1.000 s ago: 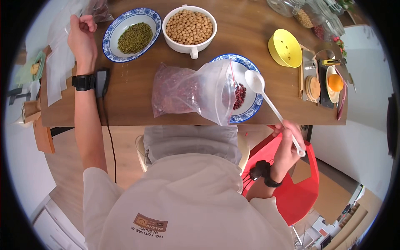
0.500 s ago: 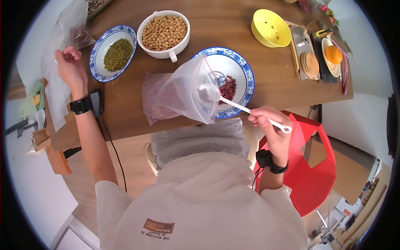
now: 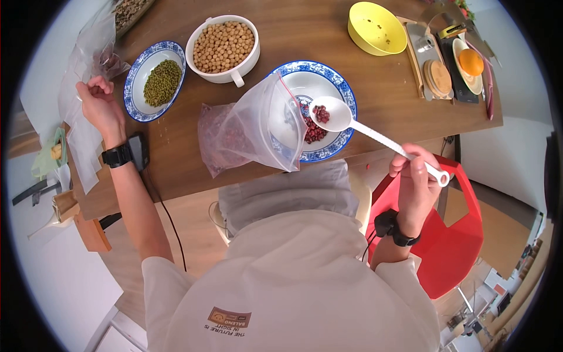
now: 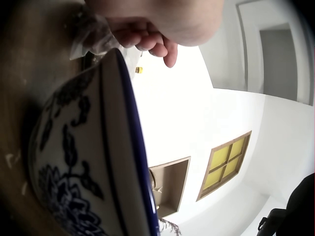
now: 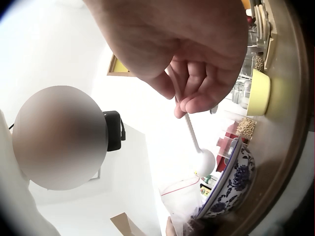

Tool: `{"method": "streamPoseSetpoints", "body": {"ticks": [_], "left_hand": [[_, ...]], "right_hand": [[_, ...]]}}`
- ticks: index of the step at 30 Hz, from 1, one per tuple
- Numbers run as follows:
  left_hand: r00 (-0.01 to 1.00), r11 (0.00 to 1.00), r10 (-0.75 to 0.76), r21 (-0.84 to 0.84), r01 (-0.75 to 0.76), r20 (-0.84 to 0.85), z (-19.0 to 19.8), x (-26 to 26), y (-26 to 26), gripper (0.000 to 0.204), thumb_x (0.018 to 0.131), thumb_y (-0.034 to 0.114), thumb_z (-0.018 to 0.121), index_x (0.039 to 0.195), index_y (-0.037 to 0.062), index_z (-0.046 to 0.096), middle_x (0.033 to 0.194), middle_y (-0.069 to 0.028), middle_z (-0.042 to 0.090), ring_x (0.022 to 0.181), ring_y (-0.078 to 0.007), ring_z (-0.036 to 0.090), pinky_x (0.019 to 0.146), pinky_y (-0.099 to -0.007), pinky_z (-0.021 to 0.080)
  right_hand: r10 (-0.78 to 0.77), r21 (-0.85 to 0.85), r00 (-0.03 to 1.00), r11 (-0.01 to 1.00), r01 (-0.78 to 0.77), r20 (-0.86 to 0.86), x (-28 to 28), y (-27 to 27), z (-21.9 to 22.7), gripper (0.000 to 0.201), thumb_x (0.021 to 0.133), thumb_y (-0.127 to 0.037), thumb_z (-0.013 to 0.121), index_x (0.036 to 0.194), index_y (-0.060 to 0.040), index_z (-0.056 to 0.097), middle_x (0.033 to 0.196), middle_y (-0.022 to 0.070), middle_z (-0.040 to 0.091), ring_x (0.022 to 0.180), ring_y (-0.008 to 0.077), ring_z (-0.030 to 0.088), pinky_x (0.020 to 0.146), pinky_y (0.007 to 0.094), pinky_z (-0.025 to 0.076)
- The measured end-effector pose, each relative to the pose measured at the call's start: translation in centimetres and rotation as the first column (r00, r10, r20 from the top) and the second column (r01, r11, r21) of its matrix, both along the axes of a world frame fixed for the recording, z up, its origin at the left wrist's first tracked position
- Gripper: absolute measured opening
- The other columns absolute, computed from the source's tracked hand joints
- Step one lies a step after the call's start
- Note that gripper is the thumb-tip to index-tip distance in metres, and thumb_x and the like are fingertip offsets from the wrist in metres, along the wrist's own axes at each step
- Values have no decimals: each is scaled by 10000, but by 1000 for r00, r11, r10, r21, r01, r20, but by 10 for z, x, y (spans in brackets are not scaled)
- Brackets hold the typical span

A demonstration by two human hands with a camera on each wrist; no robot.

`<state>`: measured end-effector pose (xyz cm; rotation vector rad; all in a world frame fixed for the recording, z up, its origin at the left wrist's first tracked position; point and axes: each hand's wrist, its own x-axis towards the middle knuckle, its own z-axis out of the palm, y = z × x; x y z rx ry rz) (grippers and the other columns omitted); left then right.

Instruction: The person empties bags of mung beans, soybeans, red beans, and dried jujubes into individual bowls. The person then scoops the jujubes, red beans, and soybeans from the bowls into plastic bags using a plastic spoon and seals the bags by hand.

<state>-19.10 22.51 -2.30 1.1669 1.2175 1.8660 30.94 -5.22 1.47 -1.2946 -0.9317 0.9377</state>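
My right hand (image 3: 419, 182) pinches the long handle of a white spoon (image 3: 381, 138) between thumb and fingers. Dark red beans (image 3: 321, 114) lie in the spoon's bowl, held over a blue-and-white bowl (image 3: 345, 89) with more red beans (image 3: 315, 131) at its bottom. A clear zip bag (image 3: 249, 120) of reddish contents lies on its side, its mouth over that bowl's left part. At the left, my left hand (image 3: 102, 111) has loosely curled fingers and holds nothing; beside it stands a blue-and-white bowl (image 4: 88, 147) of green beans (image 3: 162, 83).
A white two-handled pot (image 3: 258, 56) of chickpeas stands behind the bag. Back right are a yellow bowl (image 3: 363, 35), a wooden-lidded jar (image 3: 437, 79) and an orange (image 3: 471, 62) on a dish. Plastic bags (image 3: 88, 64) lie at the left edge.
Half a second ago the spoon's head was at the bag's mouth; it has since drawn back rightward with red beans showing in it. The left hand keeps its loose curl.
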Motion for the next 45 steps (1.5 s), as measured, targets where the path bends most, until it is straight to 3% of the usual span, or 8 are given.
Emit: {"method": "streamPoseSetpoints", "body": {"ticks": [4, 10, 18, 21, 24, 36, 41, 45], "left_hand": [[1000, 1000, -29, 9, 29, -7, 0, -4, 2, 542, 1148, 374, 359, 870, -7, 627, 758, -55, 539, 703, -158, 457, 706, -334, 416], [1000, 1000, -17, -2, 17, 24, 1, 0, 0, 578, 1157, 385, 331, 896, -34, 631, 782, -62, 522, 749, -178, 452, 739, -337, 396], [999, 999, -46, 5, 46, 22, 1, -2, 0, 570, 1154, 388, 344, 900, -33, 631, 780, -61, 521, 750, -177, 455, 738, -338, 397], [999, 999, -27, 25, 27, 19, 3, 4, -1, 545, 1149, 365, 363, 857, -10, 631, 743, -55, 534, 689, -153, 455, 677, -325, 399], [999, 999, -29, 26, 28, 31, 0, 0, 2, 546, 1151, 367, 359, 864, -9, 632, 753, -54, 534, 696, -154, 456, 683, -326, 405], [998, 999, -45, 23, 45, 35, 2, 1, 1, 558, 1155, 374, 344, 866, -10, 628, 759, -56, 534, 706, -156, 460, 696, -334, 416], [999, 999, -41, 9, 41, 13, 3, 3, -3, 554, 1153, 387, 353, 878, -12, 622, 763, -54, 521, 719, -163, 454, 703, -336, 399], [998, 999, -49, 22, 48, 37, 1, 2, -1, 539, 1141, 391, 394, 879, -11, 638, 749, -45, 533, 694, -156, 462, 698, -335, 419]], "right_hand": [[75, 126, 997, 989, -77, 13, -11, -1, 10, 322, 1024, -246, 666, 1114, 58, 724, 873, 145, 737, 761, 202, 688, 688, 330, 560], [370, 180, 835, 864, -471, 407, -33, 16, 25, 161, 963, -99, 714, 1058, 15, 777, 955, 127, 731, 820, 226, 672, 690, 328, 520], [196, 186, 898, 940, -286, 394, -9, 5, 19, 141, 940, -6, 692, 1053, 15, 775, 950, 131, 729, 827, 209, 677, 715, 325, 528], [70, 30, 866, 995, -98, 495, -8, 8, 17, 147, 939, -12, 705, 1067, 1, 776, 978, 124, 738, 871, 218, 698, 753, 323, 537], [101, 26, 794, 989, -145, 600, -11, 14, 11, 164, 935, -16, 718, 1085, -16, 783, 990, 114, 736, 876, 216, 695, 760, 320, 537], [339, -20, 863, 933, -358, 375, -14, 11, -1, 188, 920, 2, 718, 1097, -9, 782, 953, 104, 753, 853, 209, 681, 731, 317, 523], [198, -162, 978, 969, -185, 69, -19, 6, -2, 202, 1022, -90, 650, 1136, 46, 747, 935, 126, 757, 809, 166, 681, 739, 299, 549], [109, -103, 994, 989, -110, -13, -10, -1, -3, 254, 1037, -127, 640, 1159, 81, 720, 929, 133, 744, 785, 177, 676, 728, 300, 555]]}}
